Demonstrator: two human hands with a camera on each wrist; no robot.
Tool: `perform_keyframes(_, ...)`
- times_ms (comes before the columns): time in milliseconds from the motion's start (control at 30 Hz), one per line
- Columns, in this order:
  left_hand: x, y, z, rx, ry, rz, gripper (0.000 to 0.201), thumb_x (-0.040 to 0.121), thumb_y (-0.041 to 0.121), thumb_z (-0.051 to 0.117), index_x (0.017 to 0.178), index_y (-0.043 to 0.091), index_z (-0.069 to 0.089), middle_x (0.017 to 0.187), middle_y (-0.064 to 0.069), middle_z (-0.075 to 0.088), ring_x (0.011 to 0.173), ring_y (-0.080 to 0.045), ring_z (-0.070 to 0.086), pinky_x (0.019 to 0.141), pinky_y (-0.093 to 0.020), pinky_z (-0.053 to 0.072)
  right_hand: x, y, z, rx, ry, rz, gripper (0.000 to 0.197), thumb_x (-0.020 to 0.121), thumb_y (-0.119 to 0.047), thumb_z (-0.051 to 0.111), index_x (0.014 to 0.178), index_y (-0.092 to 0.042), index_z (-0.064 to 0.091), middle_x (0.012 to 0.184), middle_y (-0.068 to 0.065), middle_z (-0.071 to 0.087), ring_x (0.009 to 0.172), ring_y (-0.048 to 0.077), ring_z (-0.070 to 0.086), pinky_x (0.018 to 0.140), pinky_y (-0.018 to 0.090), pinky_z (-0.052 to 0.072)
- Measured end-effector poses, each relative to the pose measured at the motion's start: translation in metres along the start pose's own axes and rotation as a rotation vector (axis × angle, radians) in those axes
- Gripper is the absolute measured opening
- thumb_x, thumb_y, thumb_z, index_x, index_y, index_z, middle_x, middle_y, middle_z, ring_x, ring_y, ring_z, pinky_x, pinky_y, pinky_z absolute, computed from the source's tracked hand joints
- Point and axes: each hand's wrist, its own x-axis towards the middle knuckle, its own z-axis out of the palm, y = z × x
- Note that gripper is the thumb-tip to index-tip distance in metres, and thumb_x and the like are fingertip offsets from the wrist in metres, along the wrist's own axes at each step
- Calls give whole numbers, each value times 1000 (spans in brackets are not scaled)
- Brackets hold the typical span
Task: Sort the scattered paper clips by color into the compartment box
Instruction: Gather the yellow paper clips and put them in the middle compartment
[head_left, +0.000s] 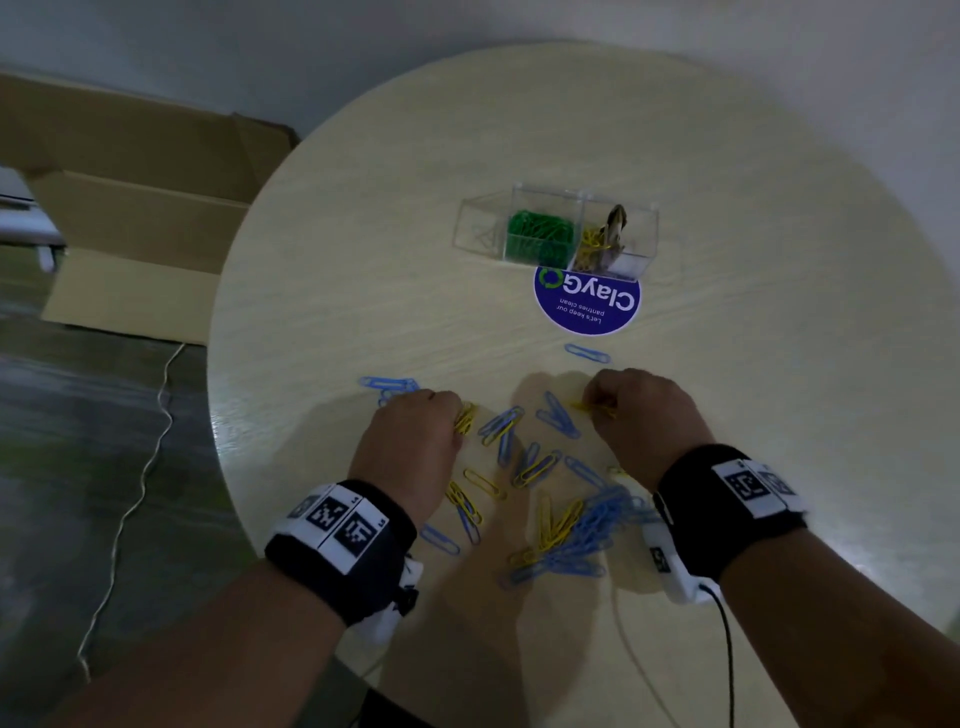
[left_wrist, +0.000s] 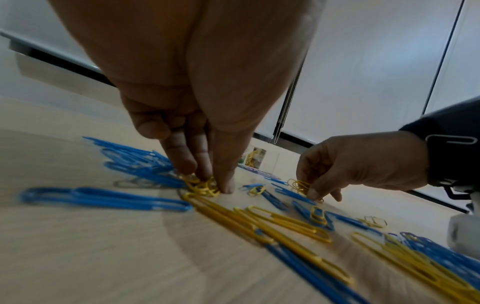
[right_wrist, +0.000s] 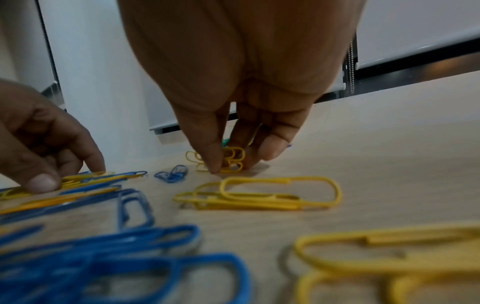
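Note:
Blue and yellow paper clips (head_left: 561, 514) lie scattered on the near part of the round table (head_left: 363, 260). My left hand (head_left: 415, 431) pinches a bunch of yellow clips (left_wrist: 203, 186) against the tabletop. My right hand (head_left: 644, 410) pinches another small bunch of yellow clips (right_wrist: 228, 159) at the table surface. The clear compartment box (head_left: 558, 231) stands further back, with green clips (head_left: 540, 234) in its middle compartment and yellow clips (head_left: 589, 241) in the one to the right. The leftmost compartment looks empty.
A round blue sticker (head_left: 587, 304) lies just in front of the box. One blue clip (head_left: 587, 353) lies apart beyond my right hand. A cardboard box (head_left: 140, 208) stands on the floor left of the table, with a thin cable (head_left: 135, 493) trailing by it.

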Motion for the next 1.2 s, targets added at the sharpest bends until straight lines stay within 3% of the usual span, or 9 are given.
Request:
perform_keyframes(200,9,9,-10,242,-67,60,10,91,15,52,97,14,60,98,-8,60,91,-28,60,75,-39,48,-13,1,-1,-15,-46,119,24,79,-22,60,102,-27,67,107,5,64,101,29,60,83,32,46)
perform_keyframes(333,17,21,-24,373,-191,112,15,64,13,75,71,11,62,72,-10,61,63,-28,62,50,-31,45,-26,7,-1,26,-35,179,23,76,-17,60,97,-25,67,97,6,60,94,31,61,78,33,46)
perform_keyframes(467,23,25,-22,463,-205,147,8,71,18,69,75,13,64,75,-8,64,68,-26,63,53,-31,39,-32,16,-4,72,-24,195,22,76,-17,62,95,-26,67,92,4,62,91,30,61,74,31,44)
perform_keyframes(567,23,30,-22,420,-238,123,34,32,12,83,47,14,53,46,-6,51,38,-23,51,42,-25,25,-34,26,-6,108,-26,200,20,76,-19,63,94,-27,68,91,2,65,91,28,61,74,29,43)
perform_keyframes(633,26,30,-18,413,-173,156,40,24,7,83,43,14,49,41,-5,47,33,-22,47,39,-23,27,-32,33,-9,133,-10,201,19,74,-20,64,91,-29,68,89,0,66,89,26,63,73,28,44)
perform_keyframes(767,33,40,-25,381,-184,151,34,46,22,86,54,15,54,51,-6,54,41,-27,55,38,-26,35,-29,46,-21,182,24,187,16,74,-22,64,87,-30,68,83,-4,65,83,24,62,70,29,45)
perform_keyframes(833,48,49,-37,235,-83,75,24,74,32,68,65,18,51,67,-7,60,63,-32,61,52,-33,42,-26,54,-29,213,54,176,15,74,-22,64,85,-31,67,81,-6,65,80,22,63,70,32,49)
perform_keyframes(900,67,59,-54,32,-1,-7,26,78,40,60,72,15,55,75,-8,66,78,-32,63,61,-34,45,-22,55,-38,242,75,175,14,74,-20,65,83,-32,68,80,-7,66,78,20,63,71,35,51)
perform_keyframes(1200,188,120,-82,-314,185,-5,24,82,31,60,69,11,63,63,-6,64,63,-26,61,58,-37,50,6,69,-73,331,256,138,14,78,-16,72,85,-28,71,80,-8,69,71,8,62,65,27,52)
